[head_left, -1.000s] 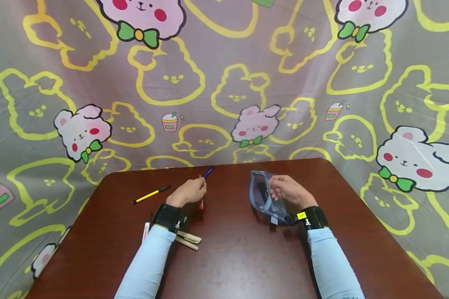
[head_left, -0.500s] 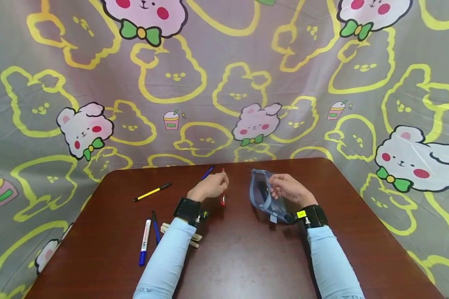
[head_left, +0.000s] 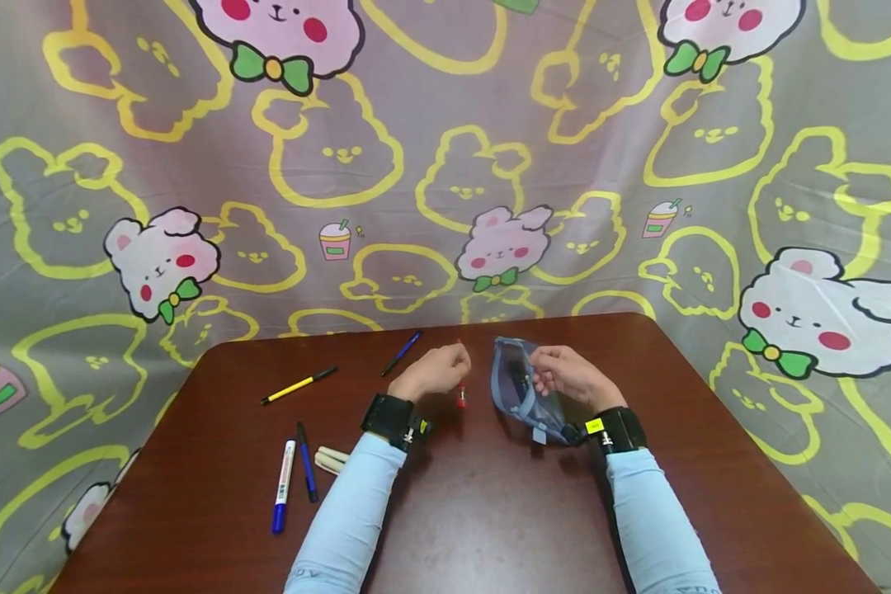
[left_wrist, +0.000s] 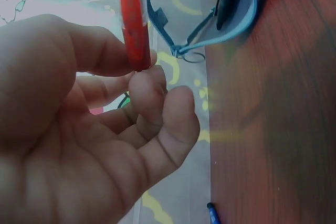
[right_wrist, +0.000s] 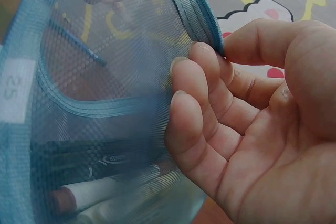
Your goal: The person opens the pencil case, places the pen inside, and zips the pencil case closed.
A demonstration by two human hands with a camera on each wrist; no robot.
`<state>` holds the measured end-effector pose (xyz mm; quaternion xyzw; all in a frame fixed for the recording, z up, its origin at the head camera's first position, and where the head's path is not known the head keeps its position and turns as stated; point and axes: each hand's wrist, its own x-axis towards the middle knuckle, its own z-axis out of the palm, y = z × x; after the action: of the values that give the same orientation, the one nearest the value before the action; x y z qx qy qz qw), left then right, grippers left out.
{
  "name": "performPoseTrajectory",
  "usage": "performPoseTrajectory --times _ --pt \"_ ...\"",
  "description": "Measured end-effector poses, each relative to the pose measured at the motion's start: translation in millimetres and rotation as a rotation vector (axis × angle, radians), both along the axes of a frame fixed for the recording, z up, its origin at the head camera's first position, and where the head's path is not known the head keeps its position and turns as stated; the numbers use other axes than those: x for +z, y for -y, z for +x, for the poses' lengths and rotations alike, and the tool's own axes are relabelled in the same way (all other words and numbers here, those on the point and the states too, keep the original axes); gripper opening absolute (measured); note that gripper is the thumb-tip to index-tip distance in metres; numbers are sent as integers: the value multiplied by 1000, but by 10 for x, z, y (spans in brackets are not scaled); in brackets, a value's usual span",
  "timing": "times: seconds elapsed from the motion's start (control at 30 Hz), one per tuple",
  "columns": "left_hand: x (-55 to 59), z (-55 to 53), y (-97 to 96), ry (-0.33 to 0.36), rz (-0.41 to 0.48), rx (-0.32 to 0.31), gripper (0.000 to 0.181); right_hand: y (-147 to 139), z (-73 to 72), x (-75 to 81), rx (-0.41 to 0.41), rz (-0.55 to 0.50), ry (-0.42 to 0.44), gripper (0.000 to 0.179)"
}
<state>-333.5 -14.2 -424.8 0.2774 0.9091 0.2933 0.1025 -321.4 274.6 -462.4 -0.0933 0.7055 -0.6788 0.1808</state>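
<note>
My left hand (head_left: pixel 432 371) pinches a red pen (left_wrist: pixel 135 24) between thumb and fingers, above the table and a little left of the pouch. The pen's red lower end (head_left: pixel 461 398) shows beneath the hand. With thumb and fingertips, my right hand (head_left: pixel 570 376) grips the zip edge of a blue mesh zip pouch (right_wrist: pixel 105 108), whose mouth gapes toward the left hand. Several pens and markers lie inside it, among them a white marker with a reddish end (right_wrist: pixel 100 195). A black pen (left_wrist: pixel 231 1) shows through the pouch's mouth in the left wrist view.
On the brown table (head_left: pixel 475 511) lie a yellow pen (head_left: pixel 299 385), a blue pen (head_left: pixel 401 354), a white marker with a blue cap (head_left: pixel 284 487), a dark blue pen (head_left: pixel 308 462) and cream-coloured pens (head_left: pixel 331 459), partly behind the left forearm. A patterned cloth (head_left: pixel 416 181) hangs behind.
My left hand has moved right with the red pen, closer to the pouch. The right hand and pouch stay nearly where they were. Pens formerly behind the left arm now show.
</note>
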Motion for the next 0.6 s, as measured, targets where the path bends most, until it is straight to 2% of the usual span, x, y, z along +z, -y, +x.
performPoseTrajectory --times 0.27,0.47,0.6 --pt "-48 18 -146 66 78 -9 10 -12 16 -55 -20 26 2 19" --pt "-60 16 -296 58 88 -41 13 -19 32 -48 -43 36 -2 20" --pt "-94 -15 -354 61 94 -56 18 21 4 -31 -24 37 -12 19"
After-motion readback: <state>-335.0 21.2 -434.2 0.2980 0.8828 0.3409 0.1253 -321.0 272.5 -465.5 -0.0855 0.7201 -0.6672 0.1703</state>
